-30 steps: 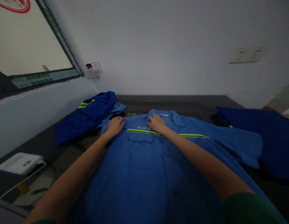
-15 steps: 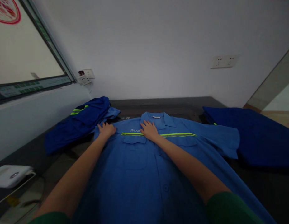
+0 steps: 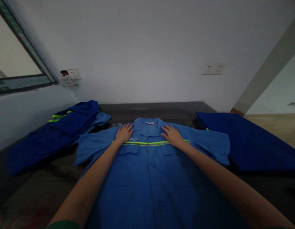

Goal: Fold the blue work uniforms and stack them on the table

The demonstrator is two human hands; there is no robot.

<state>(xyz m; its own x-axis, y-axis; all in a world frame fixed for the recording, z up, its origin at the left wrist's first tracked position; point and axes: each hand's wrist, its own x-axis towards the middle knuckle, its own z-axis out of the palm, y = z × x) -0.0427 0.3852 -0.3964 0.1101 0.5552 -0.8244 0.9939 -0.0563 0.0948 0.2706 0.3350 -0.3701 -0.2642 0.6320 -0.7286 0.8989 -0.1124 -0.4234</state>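
Observation:
A blue short-sleeved work shirt (image 3: 135, 181) lies front up and spread out, its collar at the far end and a yellow-green stripe across the chest. My left hand (image 3: 124, 133) rests flat on the left side of the chest, just below the shoulder, partly covering white lettering. On the other side of the collar, my right hand (image 3: 172, 136) lies flat on the cloth with its fingers spread. Neither hand grips anything. Both sleeves stretch outward, and the lower part of the shirt runs out of view toward me.
Darker blue garments with yellow-green stripes (image 3: 59, 130) lie heaped at the left. A folded dark blue garment (image 3: 252, 140) lies at the right. Behind the dark table (image 3: 147, 107) stands a wall with sockets (image 3: 213, 68).
My left hand has moved from the left sleeve onto the chest. My right hand has shifted from the collar's left side to its right. The left sleeve now lies spread out; the view has turned right.

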